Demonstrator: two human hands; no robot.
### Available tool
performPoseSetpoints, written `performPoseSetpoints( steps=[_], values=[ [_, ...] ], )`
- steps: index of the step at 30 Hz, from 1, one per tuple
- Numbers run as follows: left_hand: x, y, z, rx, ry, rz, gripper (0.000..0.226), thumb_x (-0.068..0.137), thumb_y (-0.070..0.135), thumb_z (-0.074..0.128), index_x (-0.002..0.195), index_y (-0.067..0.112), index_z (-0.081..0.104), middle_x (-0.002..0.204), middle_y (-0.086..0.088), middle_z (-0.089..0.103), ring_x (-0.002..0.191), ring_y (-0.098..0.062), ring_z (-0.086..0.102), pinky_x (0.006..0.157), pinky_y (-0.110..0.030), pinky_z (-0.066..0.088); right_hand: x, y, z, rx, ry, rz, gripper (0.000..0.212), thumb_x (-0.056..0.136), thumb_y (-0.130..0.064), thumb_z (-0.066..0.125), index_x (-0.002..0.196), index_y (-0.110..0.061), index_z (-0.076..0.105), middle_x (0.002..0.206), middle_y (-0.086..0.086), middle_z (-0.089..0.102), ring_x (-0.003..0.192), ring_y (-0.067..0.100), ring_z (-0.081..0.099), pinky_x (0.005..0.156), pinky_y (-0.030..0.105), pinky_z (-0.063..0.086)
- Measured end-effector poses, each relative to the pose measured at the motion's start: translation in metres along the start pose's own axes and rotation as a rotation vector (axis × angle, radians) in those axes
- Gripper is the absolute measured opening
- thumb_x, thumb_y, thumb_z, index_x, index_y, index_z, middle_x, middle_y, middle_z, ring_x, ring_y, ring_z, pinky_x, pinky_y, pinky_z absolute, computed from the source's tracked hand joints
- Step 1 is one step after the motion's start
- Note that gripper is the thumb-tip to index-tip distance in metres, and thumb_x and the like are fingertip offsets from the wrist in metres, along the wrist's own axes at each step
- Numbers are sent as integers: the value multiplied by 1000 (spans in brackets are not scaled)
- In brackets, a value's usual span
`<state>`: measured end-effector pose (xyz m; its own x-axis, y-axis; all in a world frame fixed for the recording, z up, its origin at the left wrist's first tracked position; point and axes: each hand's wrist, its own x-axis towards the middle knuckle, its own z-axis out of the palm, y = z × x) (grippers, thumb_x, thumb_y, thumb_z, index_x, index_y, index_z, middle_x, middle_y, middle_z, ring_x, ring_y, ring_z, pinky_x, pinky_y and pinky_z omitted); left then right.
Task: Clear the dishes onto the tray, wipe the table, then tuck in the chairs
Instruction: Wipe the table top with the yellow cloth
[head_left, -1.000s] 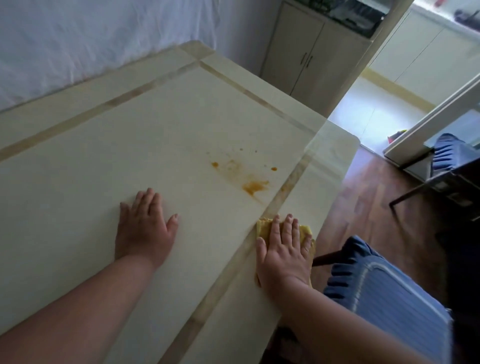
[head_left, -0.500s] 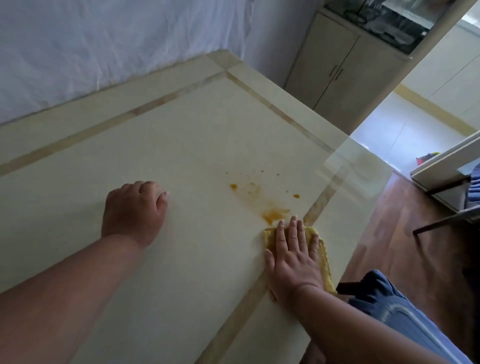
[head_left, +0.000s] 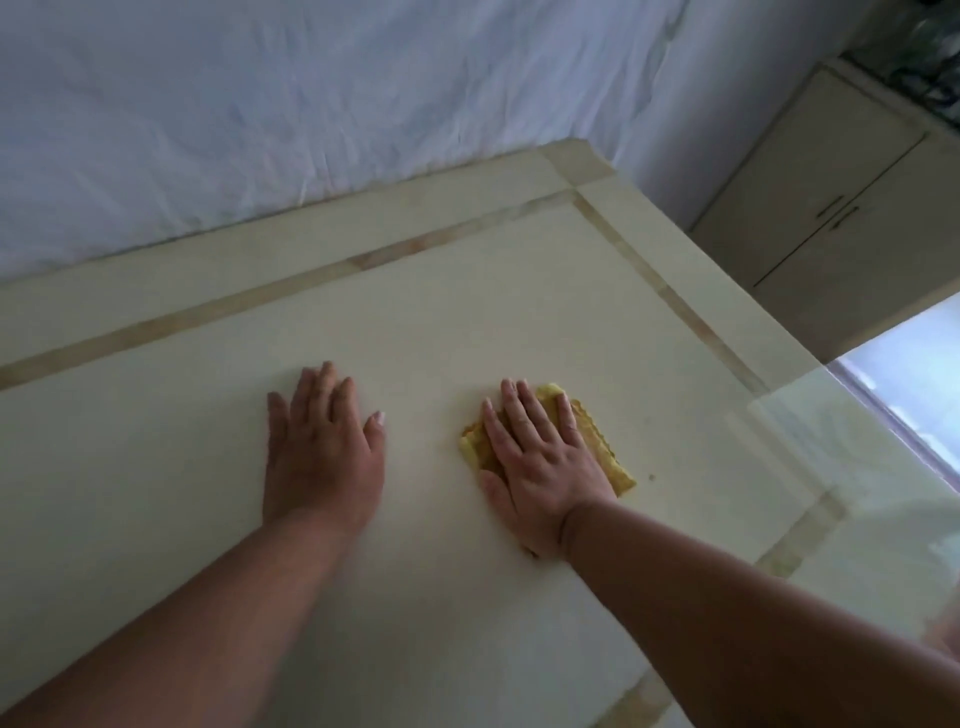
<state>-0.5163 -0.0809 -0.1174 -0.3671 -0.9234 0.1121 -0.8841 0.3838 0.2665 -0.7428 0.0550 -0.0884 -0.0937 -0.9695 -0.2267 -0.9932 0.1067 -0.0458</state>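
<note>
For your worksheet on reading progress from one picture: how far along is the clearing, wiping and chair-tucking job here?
Done, apparently: no dishes show on the table. In hand: the right hand presses a yellow cloth flat on the tabletop, while the left hand rests flat beside it; a small speck lies just right of the cloth. Left: finishing the wipe and tucking in the chairs, which are out of view.

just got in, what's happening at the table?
A person is wiping the table. The right hand presses flat on a yellow cloth lying on the tabletop, fingers straight. The left hand rests flat on the bare surface beside it, holding nothing. One small dark speck sits just right of the cloth. No dishes, tray or chairs show in this view.
</note>
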Motion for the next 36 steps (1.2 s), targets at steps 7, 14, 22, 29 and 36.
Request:
performPoseSetpoints(
  steps=[7, 14, 22, 29, 36],
  values=[
    [10, 0, 0, 93, -48, 23, 74, 104, 49, 32, 162, 6, 43, 177, -13, 29, 166, -30, 23, 131, -64, 19, 115, -5, -32, -1, 28, -44, 81, 107, -63, 13, 176, -23, -1, 183, 8, -15, 168, 24, -19, 135, 60, -6],
    [9, -2, 1, 169, -10, 82, 68, 105, 44, 38, 161, 5, 46, 175, -15, 34, 163, -35, 28, 128, -68, 24, 204, -8, -49, -45, 30, -153, 79, 109, -63, 15, 176, -24, -3, 184, 7, -14, 169, 23, -18, 134, 61, -6],
    [13, -3, -1, 191, -21, 53, 68, 104, 43, 39, 161, 6, 46, 174, -15, 35, 163, -33, 29, 127, -67, 27, 256, -16, -57, -10, 65, -86, 79, 107, -64, 12, 175, -27, -5, 184, 5, -13, 169, 22, -18, 134, 61, -9],
    [13, -5, -3, 195, -48, 57, 70, 105, 46, 35, 164, 8, 43, 176, -12, 32, 164, -31, 26, 129, -64, 24, 240, -20, -53, 130, 81, 199, 81, 106, -60, 12, 175, -22, -4, 184, 11, -11, 169, 30, -18, 130, 67, -13],
    [14, -6, -5, 146, -68, 45, 73, 105, 52, 29, 163, 11, 45, 175, -10, 34, 164, -28, 26, 131, -63, 19, 189, 1, -38, 162, 105, 265, 82, 105, -60, 14, 175, -21, -2, 184, 11, -9, 169, 29, -16, 130, 66, -12]
  ],
)
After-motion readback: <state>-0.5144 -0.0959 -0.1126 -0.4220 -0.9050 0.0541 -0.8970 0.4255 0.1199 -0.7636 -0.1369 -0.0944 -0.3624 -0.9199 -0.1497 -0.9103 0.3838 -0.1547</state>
